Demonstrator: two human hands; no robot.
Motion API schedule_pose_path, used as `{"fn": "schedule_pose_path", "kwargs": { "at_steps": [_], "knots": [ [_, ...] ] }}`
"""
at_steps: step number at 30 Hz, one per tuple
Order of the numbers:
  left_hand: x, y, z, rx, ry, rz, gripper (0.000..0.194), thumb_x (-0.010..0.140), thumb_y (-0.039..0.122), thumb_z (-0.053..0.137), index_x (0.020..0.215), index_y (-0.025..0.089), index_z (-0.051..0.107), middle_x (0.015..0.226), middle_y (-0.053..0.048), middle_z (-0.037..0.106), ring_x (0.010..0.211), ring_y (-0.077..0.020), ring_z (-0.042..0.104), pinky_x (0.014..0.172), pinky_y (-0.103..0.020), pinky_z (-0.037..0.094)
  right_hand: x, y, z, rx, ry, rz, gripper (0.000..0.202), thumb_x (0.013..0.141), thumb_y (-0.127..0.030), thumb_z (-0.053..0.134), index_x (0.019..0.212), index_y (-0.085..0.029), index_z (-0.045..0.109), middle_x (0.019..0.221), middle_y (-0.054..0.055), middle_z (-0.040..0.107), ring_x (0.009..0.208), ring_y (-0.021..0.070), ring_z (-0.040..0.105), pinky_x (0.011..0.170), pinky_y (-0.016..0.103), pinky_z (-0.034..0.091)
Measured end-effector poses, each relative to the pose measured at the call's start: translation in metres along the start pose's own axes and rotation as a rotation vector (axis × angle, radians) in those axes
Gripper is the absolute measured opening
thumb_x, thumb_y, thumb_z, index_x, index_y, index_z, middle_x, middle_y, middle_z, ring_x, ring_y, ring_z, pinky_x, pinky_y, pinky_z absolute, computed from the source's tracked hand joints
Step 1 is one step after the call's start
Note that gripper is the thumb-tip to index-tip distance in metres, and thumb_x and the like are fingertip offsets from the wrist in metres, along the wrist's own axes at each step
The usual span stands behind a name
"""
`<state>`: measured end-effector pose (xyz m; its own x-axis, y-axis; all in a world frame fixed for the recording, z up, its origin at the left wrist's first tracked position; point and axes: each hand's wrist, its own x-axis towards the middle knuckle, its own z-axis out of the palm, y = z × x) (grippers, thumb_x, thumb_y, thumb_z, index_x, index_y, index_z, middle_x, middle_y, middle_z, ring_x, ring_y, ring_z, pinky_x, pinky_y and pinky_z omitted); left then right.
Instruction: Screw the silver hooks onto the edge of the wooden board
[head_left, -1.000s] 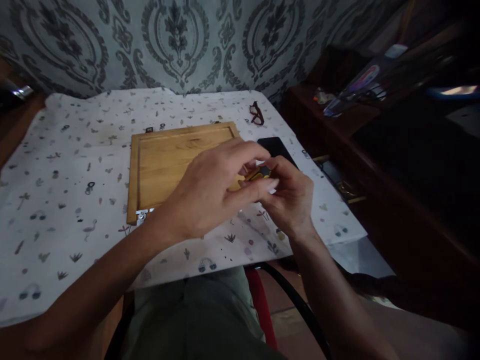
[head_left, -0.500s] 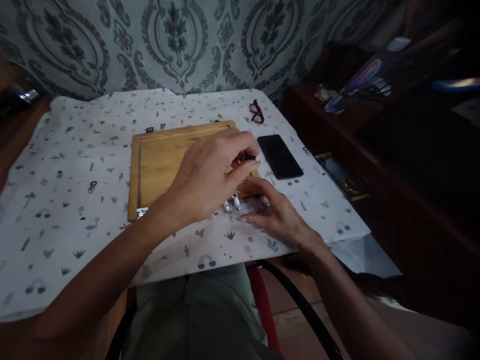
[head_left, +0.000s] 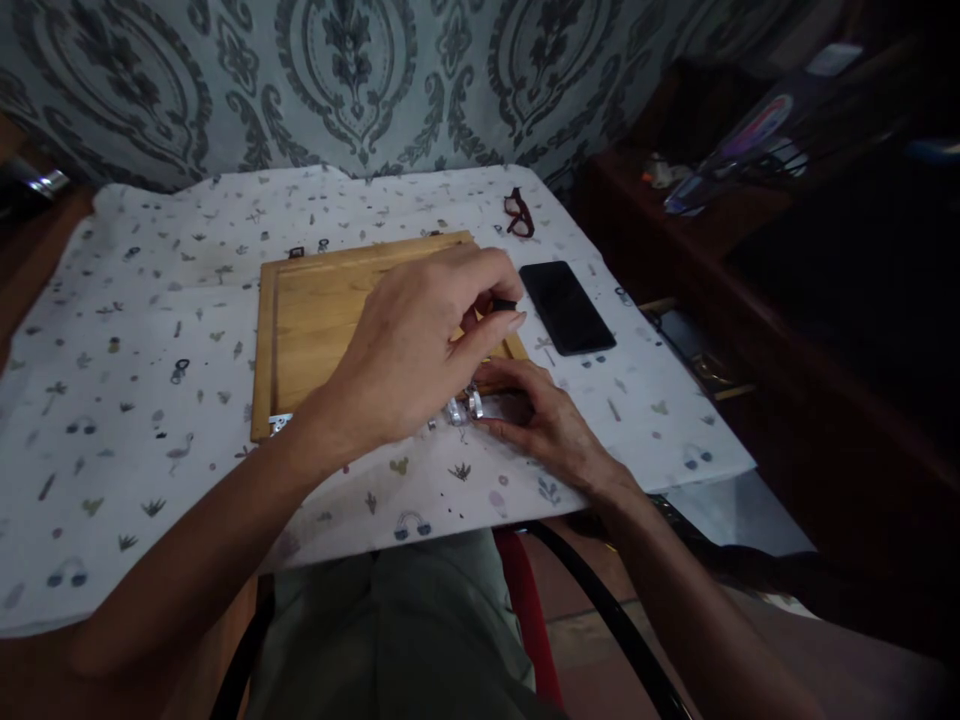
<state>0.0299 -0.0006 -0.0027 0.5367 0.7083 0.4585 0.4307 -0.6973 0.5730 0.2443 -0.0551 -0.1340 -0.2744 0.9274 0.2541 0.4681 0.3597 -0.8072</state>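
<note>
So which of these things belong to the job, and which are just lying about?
Seemingly part of the job:
wooden panel
metal fitting by the right hand
small black object in the left hand

Apparently lying about:
phone
glasses

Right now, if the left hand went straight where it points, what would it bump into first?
Probably the black phone, just ahead of the left hand in the picture. But the hand looks raised over the wooden board, so it might pass above the phone; depth is hard to judge here.
</note>
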Motion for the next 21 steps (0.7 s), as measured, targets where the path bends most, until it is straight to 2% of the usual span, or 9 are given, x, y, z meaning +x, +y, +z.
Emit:
{"fn": "schedule_pose_path", "kwargs": {
  "at_steps": [5, 12, 21],
  "knots": [
    [0.000, 0.001, 0.000, 0.000, -0.016, -0.013, 0.009, 0.095, 0.014, 0.064, 0.098, 0.019, 0.071, 0.103, -0.004, 0.077, 0.092, -0.0195, 0.074, 0.088, -0.035, 0.062, 0.000, -0.002, -0.001, -0.014, 0.006, 0.011, 0.055, 0.090, -0.047, 0.078, 0.141, -0.032, 0.060, 0.131, 0.011, 0.069, 0.123, 0.0341, 0.067, 0.111, 0.061, 0.051],
    [0.000, 0.001, 0.000, -0.003, -0.019, -0.018, 0.008, 0.096, 0.016, 0.063, 0.097, 0.020, 0.070, 0.102, -0.003, 0.077, 0.092, -0.0189, 0.073, 0.088, -0.035, 0.062, 0.008, -0.001, -0.005, -0.032, -0.056, 0.028, 0.049, 0.090, -0.042, 0.078, 0.135, -0.029, 0.062, 0.128, 0.011, 0.068, 0.121, 0.0322, 0.065, 0.109, 0.060, 0.054],
    [0.000, 0.001, -0.001, -0.013, -0.031, -0.021, 0.009, 0.097, 0.017, 0.062, 0.098, 0.020, 0.070, 0.101, -0.004, 0.076, 0.093, -0.0194, 0.073, 0.088, -0.035, 0.062, 0.012, 0.001, -0.004, 0.008, -0.076, 0.041, 0.051, 0.086, -0.047, 0.082, 0.129, -0.028, 0.063, 0.128, 0.012, 0.067, 0.121, 0.0333, 0.064, 0.108, 0.061, 0.055]
  ]
}}
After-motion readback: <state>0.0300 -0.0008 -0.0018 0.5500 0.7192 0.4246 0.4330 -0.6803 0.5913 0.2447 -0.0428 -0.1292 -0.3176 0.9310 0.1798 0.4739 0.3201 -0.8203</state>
